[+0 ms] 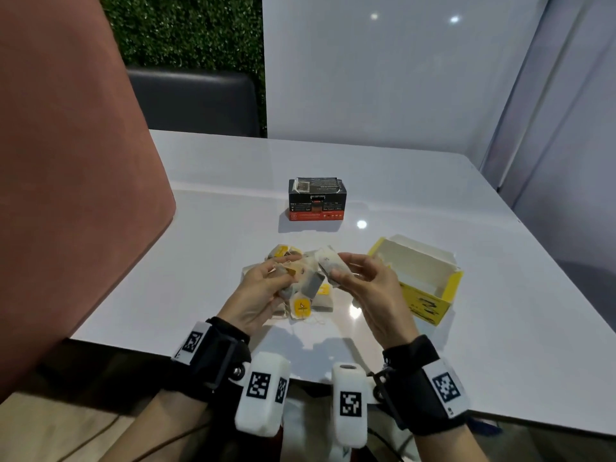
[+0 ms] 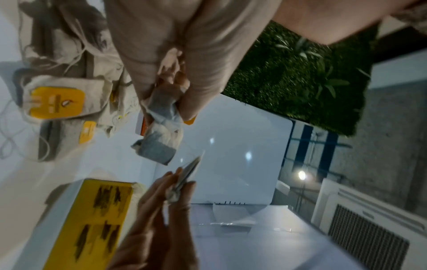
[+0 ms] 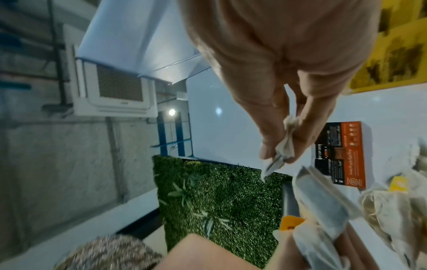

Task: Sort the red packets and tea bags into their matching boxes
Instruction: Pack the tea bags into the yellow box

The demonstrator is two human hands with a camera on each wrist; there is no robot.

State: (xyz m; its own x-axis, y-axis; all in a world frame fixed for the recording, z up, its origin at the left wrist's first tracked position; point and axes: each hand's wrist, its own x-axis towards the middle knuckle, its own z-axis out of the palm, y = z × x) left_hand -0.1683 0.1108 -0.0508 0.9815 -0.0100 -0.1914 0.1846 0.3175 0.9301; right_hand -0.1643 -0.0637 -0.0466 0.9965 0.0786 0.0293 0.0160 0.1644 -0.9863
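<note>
A heap of pale tea bags [image 1: 300, 305] with yellow tags lies on the white table [image 1: 200, 228] in front of me. Raised over the heap, my left hand [image 1: 266, 278] pinches a bunch of tea bags [image 2: 161, 113] with an orange tag. My right hand [image 1: 346, 271] pinches one tea bag [image 1: 330, 263] between thumb and fingers [image 3: 284, 146]. The open yellow box [image 1: 423, 278] stands just right of my right hand. The black and orange box [image 1: 316, 203] stands farther back at the centre, filled with dark packets.
A brown rounded seat back [image 1: 66, 161] rises along the table's left edge. White partition walls [image 1: 400, 78] close the far and right sides. A dark chair [image 1: 193, 101] stands behind the table. The table's near edge runs just before my wrists.
</note>
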